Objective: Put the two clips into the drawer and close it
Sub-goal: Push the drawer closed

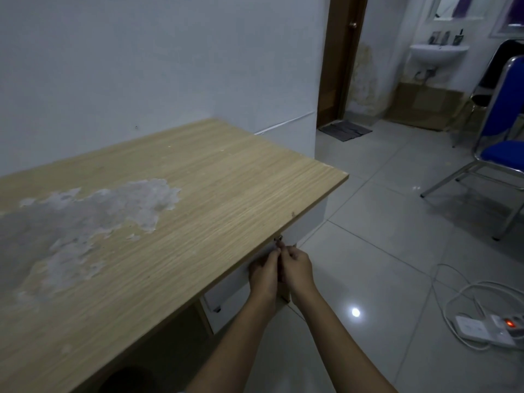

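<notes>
My left hand (263, 275) and my right hand (297, 268) are pressed together just below the front edge of the wooden desk (198, 194), at its right corner. Their fingertips pinch a small shiny metal clip (279, 238) right under the desktop edge. Only this one clip shows; a second one is hidden or too small to tell. The white drawer front (235, 282) lies behind my left hand, under the desktop. I cannot tell how far the drawer stands out. A lower white drawer (226, 303) with a small dark handle sits beneath it.
The desktop has a large patch of peeled grey veneer (85, 222) on the left. A white wall backs the desk. On the tiled floor to the right lie a white power strip (487, 327) with cables and a blue chair (499, 143). A doorway and a sink are further back.
</notes>
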